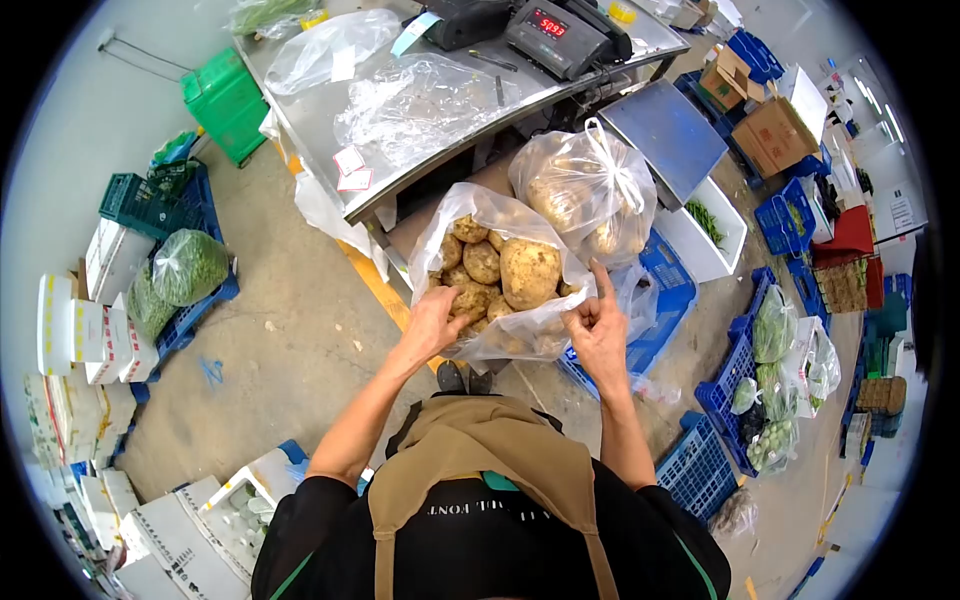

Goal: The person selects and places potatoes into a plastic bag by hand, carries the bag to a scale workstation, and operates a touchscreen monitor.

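A clear plastic bag [530,343] full of potatoes [528,272] gapes wide in front of me. At its left rim, my left hand [432,322] has its fingers curled over the plastic, close against the potatoes. My right hand [600,330] pinches the right rim between thumb and curled fingers, with the index finger stretched forward. Just beyond the right hand is a second, tied bag of potatoes [585,190], its top knotted in plastic. The undersides of both bags are mostly hidden.
A metal table [300,110] holds loose plastic film and a scale display [560,35] with red digits. To its right is a weighing platform [668,135] above a white foam box [715,235]. Blue crates [665,290] stand right; boxes and bagged vegetables [190,268] lie left.
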The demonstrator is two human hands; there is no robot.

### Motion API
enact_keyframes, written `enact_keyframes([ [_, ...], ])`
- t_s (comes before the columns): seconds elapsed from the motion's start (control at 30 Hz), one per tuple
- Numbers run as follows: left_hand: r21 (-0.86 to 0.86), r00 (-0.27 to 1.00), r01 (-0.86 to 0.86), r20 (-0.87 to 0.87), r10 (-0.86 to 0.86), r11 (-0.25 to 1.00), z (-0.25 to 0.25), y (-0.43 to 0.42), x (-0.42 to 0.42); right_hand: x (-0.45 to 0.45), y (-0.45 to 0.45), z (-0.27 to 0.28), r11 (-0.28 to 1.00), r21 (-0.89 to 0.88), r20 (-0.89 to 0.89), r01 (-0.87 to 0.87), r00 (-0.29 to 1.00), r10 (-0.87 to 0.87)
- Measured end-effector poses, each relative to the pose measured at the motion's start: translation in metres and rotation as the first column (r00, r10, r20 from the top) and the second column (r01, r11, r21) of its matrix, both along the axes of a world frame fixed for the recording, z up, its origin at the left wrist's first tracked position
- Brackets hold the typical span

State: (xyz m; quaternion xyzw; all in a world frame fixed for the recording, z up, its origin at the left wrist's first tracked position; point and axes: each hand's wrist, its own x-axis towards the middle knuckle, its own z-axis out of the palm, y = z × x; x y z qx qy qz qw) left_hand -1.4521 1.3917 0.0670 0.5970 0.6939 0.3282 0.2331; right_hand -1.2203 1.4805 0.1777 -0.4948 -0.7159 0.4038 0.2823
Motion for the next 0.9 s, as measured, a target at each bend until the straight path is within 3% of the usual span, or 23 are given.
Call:
enact_keyframes([
  [0.1, -0.065, 0.975, 0.208, -0.065, -0.212, 0.976, 0.002, -0.001, -0.011, 0.007, -0.01, -0.005, 0.997, 0.057, -0.113, 0.061, 0.992, -0.055],
  [0.13, -0.117, 0.96, 0.255, -0.089, -0.266, 0.96, 0.001, 0.0, -0.016, 0.007, -0.018, -0.01, 0.988, 0.082, -0.225, 0.127, 0.969, -0.106],
  [0.23, -0.255, 0.907, 0.357, -0.136, -0.399, 0.899, -0.002, 0.006, -0.026, 0.008, -0.031, -0.024, 0.971, 0.2, -0.2, 0.133, 0.975, -0.093],
  [0.33, -0.306, 0.861, 0.405, -0.191, -0.472, 0.862, -0.005, 0.016, -0.03, 0.001, -0.039, -0.019, 0.98, 0.194, -0.094, 0.045, 0.995, -0.027],
  [0.43, -0.408, 0.837, 0.44, -0.137, -0.53, 0.8, -0.006, 0.029, -0.032, -0.017, -0.038, -0.017, 0.969, 0.248, -0.02, 0.024, 1.0, -0.02],
  [0.47, -0.338, 0.812, 0.514, -0.105, -0.574, 0.788, -0.016, 0.033, -0.037, -0.024, -0.038, -0.013, 0.978, 0.205, -0.011, 0.027, 1.0, -0.025],
  [0.57, -0.39, 0.686, 0.63, -0.128, -0.717, 0.672, -0.024, 0.045, -0.044, -0.045, -0.033, -0.04, 0.94, 0.312, -0.03, 0.137, 0.991, -0.134],
  [0.6, -0.4, 0.663, 0.666, -0.07, -0.745, 0.63, -0.025, 0.048, -0.047, -0.05, -0.032, -0.047, 0.948, 0.27, -0.015, 0.168, 0.985, -0.17],
  [0.63, -0.52, 0.66, 0.634, -0.02, -0.751, 0.572, -0.015, 0.052, -0.046, -0.054, -0.028, -0.054, 0.935, 0.318, -0.002, 0.158, 0.986, -0.166],
  [0.7, -0.543, 0.617, 0.648, -0.036, -0.786, 0.534, 0.001, 0.054, -0.047, -0.066, -0.03, -0.061, 0.924, 0.184, -0.173, 0.335, 0.936, -0.305],
  [0.8, -0.552, 0.592, 0.656, -0.046, -0.805, 0.514, 0.008, 0.052, -0.051, -0.076, -0.042, -0.04, 0.864, -0.246, -0.414, 0.44, 0.758, -0.504],
  [0.9, -0.594, 0.583, 0.665, 0.035, -0.812, 0.452, 0.001, 0.052, -0.057, -0.065, -0.056, -0.041, 0.791, -0.291, -0.479, 0.538, 0.634, -0.607],
])
